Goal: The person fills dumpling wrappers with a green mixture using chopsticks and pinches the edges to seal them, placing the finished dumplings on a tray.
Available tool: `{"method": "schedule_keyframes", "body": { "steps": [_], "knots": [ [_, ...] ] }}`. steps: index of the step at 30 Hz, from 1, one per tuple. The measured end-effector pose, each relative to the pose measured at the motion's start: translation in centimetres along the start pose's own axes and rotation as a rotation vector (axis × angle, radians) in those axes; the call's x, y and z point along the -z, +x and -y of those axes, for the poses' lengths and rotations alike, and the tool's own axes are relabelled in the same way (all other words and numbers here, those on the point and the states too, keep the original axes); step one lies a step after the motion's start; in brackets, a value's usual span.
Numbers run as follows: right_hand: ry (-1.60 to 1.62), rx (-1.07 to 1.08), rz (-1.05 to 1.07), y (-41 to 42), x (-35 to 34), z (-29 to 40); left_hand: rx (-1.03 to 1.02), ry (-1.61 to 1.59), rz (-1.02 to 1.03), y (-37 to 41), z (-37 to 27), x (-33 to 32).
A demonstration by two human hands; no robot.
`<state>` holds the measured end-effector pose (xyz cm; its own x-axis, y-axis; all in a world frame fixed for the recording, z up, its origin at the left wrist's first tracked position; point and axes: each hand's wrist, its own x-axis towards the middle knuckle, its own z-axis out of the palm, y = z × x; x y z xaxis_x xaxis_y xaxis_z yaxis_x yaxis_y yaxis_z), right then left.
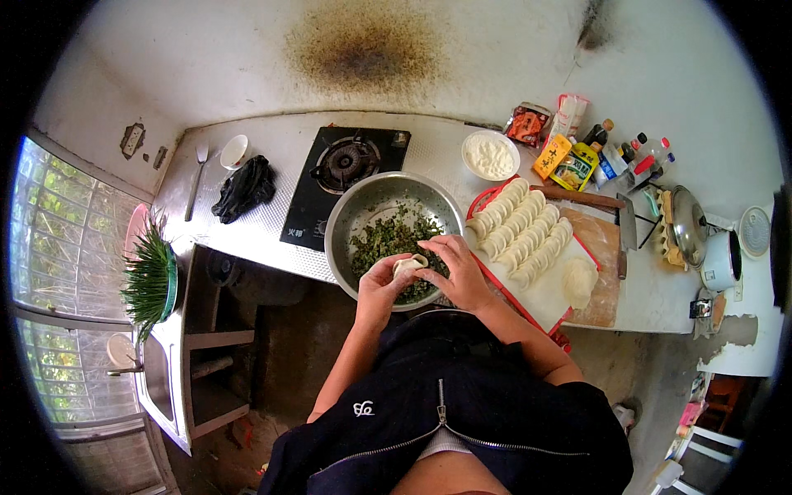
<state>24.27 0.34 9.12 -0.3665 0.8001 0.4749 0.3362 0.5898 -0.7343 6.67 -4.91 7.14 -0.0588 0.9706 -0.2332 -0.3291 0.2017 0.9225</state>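
A partly folded dumpling (407, 266) with an opening at its top is pinched in my left hand (378, 286), above a large steel bowl (337, 229). My right hand (461, 272) is at its right side, thumb against the dough and index finger raised apart from it. Inside the bowl lies chopped green filling (396, 238), partly hidden by my hands. To the right, several rows of folded dumplings (523, 226) rest on a red-rimmed white tray (544, 306). A pale lump or stack of dough (580, 283) sits at the tray's right corner.
Behind the bowl is a black gas stove (303, 210). A bowl of flour (490, 154) stands near seasoning packets (572, 164) and bottles. A cleaver (626, 223) and rolling pin (578, 196) lie by a wooden board (603, 309). Left are a black plastic bag (246, 189) and green chives (148, 278).
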Motion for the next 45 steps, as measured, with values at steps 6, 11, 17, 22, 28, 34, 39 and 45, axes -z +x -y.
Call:
{"method": "schedule_keyframes", "body": {
  "steps": [6,11,17,22,28,34,39,45],
  "knots": [
    [0.325,-0.223,0.101,-0.6,-0.2,-0.9,0.020,-0.126,-0.032,-0.2,-0.8,-0.1],
    [0.341,-0.242,0.081,-0.3,0.1,-0.4,0.007,-0.179,0.003,0.0,0.0,0.2],
    [0.398,-0.310,0.063,-0.4,0.0,-0.5,0.018,-0.176,0.010,-0.1,-0.5,-0.3],
    [0.210,-0.143,0.007,-0.3,0.0,-0.4,0.006,-0.120,0.040,0.0,0.0,-0.2],
    [0.134,-0.088,-0.008,-0.2,0.4,-0.1,0.002,-0.100,0.023,0.1,0.0,0.0],
    [0.151,-0.069,-0.014,0.1,0.4,0.3,0.005,-0.059,0.010,-0.1,-0.4,-0.5],
    [0.149,-0.055,-0.025,-0.1,0.1,-0.1,0.015,-0.019,0.014,-0.2,-0.7,-0.8],
    [0.054,0.037,-0.059,0.2,0.2,0.3,-0.003,0.035,0.030,-0.1,-0.4,-0.7]
  ]
}}
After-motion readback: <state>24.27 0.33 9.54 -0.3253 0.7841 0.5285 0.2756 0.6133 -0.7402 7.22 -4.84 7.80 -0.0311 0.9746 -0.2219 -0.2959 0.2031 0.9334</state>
